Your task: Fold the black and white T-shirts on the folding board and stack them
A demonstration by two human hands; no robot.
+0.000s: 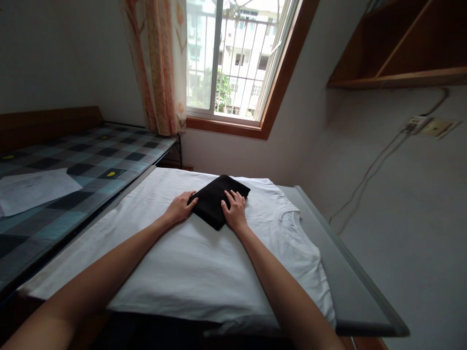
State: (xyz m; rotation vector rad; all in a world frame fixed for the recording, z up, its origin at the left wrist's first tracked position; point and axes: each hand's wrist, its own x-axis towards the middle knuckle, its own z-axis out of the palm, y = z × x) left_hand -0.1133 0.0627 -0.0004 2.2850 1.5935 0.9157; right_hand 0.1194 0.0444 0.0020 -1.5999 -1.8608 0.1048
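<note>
A flat black folded piece, seemingly cloth (213, 201), lies at an angle on a white T-shirt (175, 272). My left hand (180, 206) rests at the black piece's left corner, its thumb and fingertips touching the edge and its fingers stretched out. On the right part of the black piece, my right hand (235, 209) lies with fingers spread over its top. The shirt is spread wide, with its round collar (292, 223) toward the right. What is under the black piece is hidden.
The shirt covers most of a grey board or tabletop (357, 287). To the left is a bed with a checked mattress (127, 155), with a paper sheet (36, 189) on it. A curtain (160, 73) hangs by the barred window (237, 63). Cables run from a wall socket (416, 124) below a wooden shelf (401, 78).
</note>
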